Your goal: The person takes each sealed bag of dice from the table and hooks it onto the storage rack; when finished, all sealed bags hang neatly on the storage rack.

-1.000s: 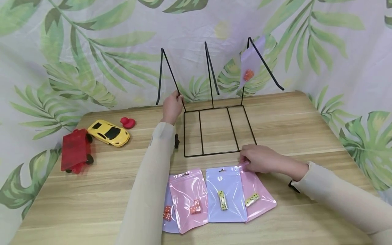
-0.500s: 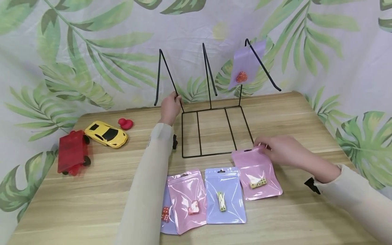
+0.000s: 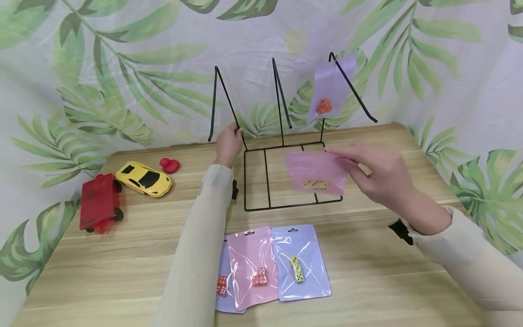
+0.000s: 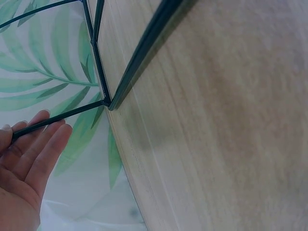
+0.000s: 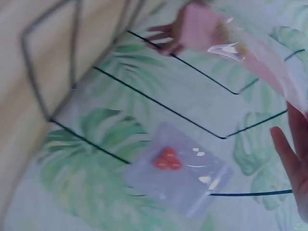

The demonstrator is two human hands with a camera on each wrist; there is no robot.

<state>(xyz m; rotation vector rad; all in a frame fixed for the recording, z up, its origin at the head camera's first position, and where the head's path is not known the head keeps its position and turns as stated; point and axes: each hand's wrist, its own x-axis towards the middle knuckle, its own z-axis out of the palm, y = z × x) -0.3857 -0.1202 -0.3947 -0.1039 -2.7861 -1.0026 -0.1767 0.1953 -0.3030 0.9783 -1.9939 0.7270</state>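
Observation:
My left hand (image 3: 229, 144) grips the left upright of a black wire display rack (image 3: 245, 181); in the left wrist view the thumb and fingers lie around the rod (image 4: 62, 117). My right hand (image 3: 380, 172), blurred, pinches the top edge of a pink zip bag (image 3: 302, 165) with yellow dice (image 3: 315, 185) inside. That bag hangs in the air over the rack's base. On the rack's right hook is a purple zip bag (image 3: 332, 81) holding orange-red dice (image 5: 167, 160). The middle and left hooks carry nothing.
Near the front lie a blue bag (image 3: 302, 245) with yellow dice, a pink bag (image 3: 249, 254) with orange-red dice, and a purple bag (image 3: 229, 304) partly under it. To the left are a yellow toy car (image 3: 144, 178), a red toy vehicle (image 3: 98, 204) and a small red duck (image 3: 169, 165).
My right hand has lifted the pink bag with yellow dice off the table, from beside the blue bag, up and forward over the rack's base. The left hand stays on the rack.

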